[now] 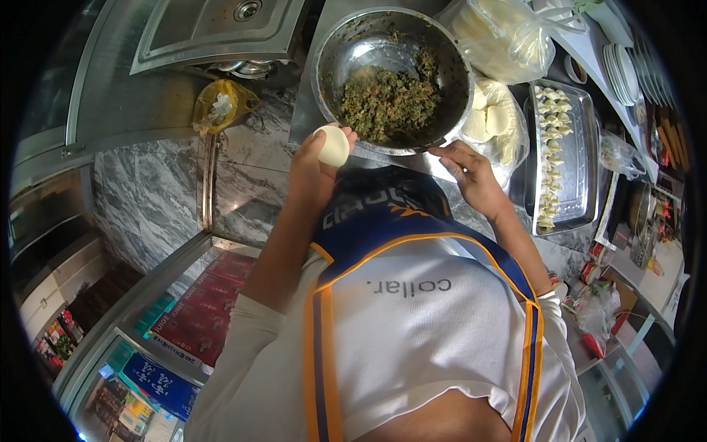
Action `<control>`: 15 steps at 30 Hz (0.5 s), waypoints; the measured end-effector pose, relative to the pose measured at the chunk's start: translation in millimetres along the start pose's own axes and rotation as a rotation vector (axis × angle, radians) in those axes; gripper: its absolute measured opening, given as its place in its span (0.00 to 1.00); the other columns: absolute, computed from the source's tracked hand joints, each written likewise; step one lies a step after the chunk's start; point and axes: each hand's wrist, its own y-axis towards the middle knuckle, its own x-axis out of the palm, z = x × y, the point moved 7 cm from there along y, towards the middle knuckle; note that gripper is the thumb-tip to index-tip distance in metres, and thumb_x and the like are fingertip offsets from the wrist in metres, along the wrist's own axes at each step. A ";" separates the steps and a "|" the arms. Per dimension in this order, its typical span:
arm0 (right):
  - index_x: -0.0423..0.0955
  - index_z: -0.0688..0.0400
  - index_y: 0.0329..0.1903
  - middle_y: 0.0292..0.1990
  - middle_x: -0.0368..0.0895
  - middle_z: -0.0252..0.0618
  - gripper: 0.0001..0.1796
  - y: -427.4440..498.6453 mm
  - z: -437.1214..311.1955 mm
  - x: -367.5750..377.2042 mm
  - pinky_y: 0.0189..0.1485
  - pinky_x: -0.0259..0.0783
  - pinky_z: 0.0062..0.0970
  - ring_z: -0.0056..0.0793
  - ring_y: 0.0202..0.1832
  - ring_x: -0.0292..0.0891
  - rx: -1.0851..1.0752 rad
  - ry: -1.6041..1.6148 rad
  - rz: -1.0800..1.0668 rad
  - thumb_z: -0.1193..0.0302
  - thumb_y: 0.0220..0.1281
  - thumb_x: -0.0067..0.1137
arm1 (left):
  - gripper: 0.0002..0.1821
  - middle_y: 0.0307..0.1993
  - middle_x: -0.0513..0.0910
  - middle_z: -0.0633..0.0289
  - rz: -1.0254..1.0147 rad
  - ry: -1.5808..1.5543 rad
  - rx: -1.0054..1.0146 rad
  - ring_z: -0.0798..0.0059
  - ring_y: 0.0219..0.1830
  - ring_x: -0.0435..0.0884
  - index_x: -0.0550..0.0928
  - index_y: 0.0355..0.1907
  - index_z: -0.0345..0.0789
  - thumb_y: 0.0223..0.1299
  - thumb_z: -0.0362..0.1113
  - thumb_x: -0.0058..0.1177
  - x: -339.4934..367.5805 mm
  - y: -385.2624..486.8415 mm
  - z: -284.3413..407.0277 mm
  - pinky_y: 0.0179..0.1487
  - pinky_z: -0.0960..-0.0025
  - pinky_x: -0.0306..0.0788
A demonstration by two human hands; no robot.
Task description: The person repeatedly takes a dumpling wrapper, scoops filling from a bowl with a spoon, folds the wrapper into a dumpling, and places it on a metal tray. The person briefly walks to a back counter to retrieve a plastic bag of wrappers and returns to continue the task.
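Observation:
A round dough wrapper (333,146) lies flat across the palm and fingers of my left hand (310,171), just off the near left rim of a large steel mixing bowl (322,88). Chopped green and brown filling (389,105) covers part of the bowl's bottom. My right hand (468,172) grips the handle of a thin utensil (421,145) at the near right rim; its far end reaches toward the filling, and its tip is hard to make out. More wrappers (486,122) rest on a plastic bag to the right of the bowl. Farther right, folded dumplings (551,160) line the left side of a steel tray (580,166).
A tied clear bag of dough wrappers (502,44) stands behind the loose wrappers. Stacked white plates (618,74) are at the far right. A steel sink (210,27) is at upper left, with a yellow plastic bag (223,105) below it. Red cartons (193,315) sit at lower left.

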 end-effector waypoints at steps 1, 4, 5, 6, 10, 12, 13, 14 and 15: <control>0.76 0.65 0.49 0.35 0.72 0.40 0.13 -0.6 1.4 -2.0 0.45 0.65 0.23 0.30 0.39 0.70 0.027 0.046 -0.023 0.73 0.67 0.50 | 0.21 0.50 0.74 0.41 0.000 0.001 0.000 0.53 0.54 0.76 0.66 0.55 0.19 0.69 0.36 0.38 -0.2 0.0 -0.3 0.60 0.60 0.70; 0.78 0.63 0.48 0.35 0.73 0.34 0.15 -3.2 13.3 -11.5 0.40 0.63 0.20 0.22 0.36 0.66 0.196 0.267 0.018 0.66 0.67 0.51 | 0.21 0.50 0.74 0.41 0.000 -0.002 0.003 0.52 0.54 0.76 0.66 0.55 0.19 0.68 0.36 0.38 -0.5 -0.1 -0.5 0.60 0.60 0.70; 0.78 0.63 0.48 0.35 0.73 0.33 0.15 -4.4 19.2 -13.0 0.39 0.62 0.20 0.21 0.35 0.65 0.268 0.378 0.032 0.65 0.67 0.52 | 0.21 0.50 0.74 0.41 0.000 -0.005 0.006 0.52 0.54 0.76 0.66 0.55 0.19 0.68 0.36 0.38 -0.5 -0.2 -0.5 0.60 0.60 0.70; 0.79 0.61 0.48 0.35 0.72 0.31 0.16 -4.9 24.7 -17.5 0.37 0.61 0.18 0.18 0.33 0.62 0.318 0.411 0.080 0.63 0.67 0.53 | 0.21 0.50 0.74 0.41 -0.006 -0.018 0.005 0.52 0.54 0.76 0.66 0.55 0.19 0.68 0.36 0.38 0.0 -0.1 -0.8 0.60 0.60 0.70; 0.78 0.61 0.48 0.35 0.73 0.34 0.15 5.9 21.7 -23.4 0.40 0.67 0.23 0.23 0.37 0.67 0.140 0.257 0.102 0.65 0.67 0.52 | 0.22 0.50 0.74 0.40 0.007 -0.059 -0.002 0.53 0.54 0.76 0.66 0.55 0.19 0.67 0.36 0.39 -0.9 0.5 -1.9 0.60 0.59 0.70; 0.78 0.61 0.48 0.36 0.74 0.36 0.14 9.4 22.0 -21.6 0.42 0.67 0.24 0.25 0.38 0.68 0.115 0.155 0.058 0.66 0.67 0.52 | 0.22 0.51 0.74 0.40 0.007 -0.060 -0.011 0.53 0.55 0.75 0.65 0.56 0.20 0.68 0.36 0.38 -1.6 1.0 -2.8 0.61 0.59 0.70; 0.78 0.60 0.48 0.36 0.75 0.37 0.14 10.2 23.3 -20.3 0.43 0.67 0.24 0.26 0.38 0.69 0.129 0.095 0.031 0.67 0.67 0.52 | 0.22 0.52 0.73 0.40 -0.003 -0.054 -0.017 0.52 0.56 0.74 0.65 0.56 0.20 0.68 0.37 0.38 -1.4 1.2 -3.2 0.61 0.59 0.69; 0.78 0.60 0.48 0.37 0.75 0.37 0.13 9.9 20.6 -20.2 0.43 0.67 0.24 0.26 0.38 0.69 0.094 0.093 0.008 0.67 0.67 0.52 | 0.22 0.53 0.73 0.40 -0.011 -0.045 -0.011 0.52 0.57 0.74 0.64 0.56 0.20 0.69 0.37 0.37 -1.5 1.3 -3.0 0.62 0.59 0.69; 0.78 0.60 0.48 0.37 0.76 0.37 0.13 8.8 19.3 -20.1 0.44 0.67 0.24 0.27 0.38 0.69 0.086 0.082 -0.020 0.67 0.67 0.52 | 0.22 0.53 0.73 0.40 -0.014 -0.049 -0.020 0.52 0.57 0.73 0.64 0.57 0.20 0.69 0.37 0.37 -1.9 1.5 -3.7 0.62 0.59 0.69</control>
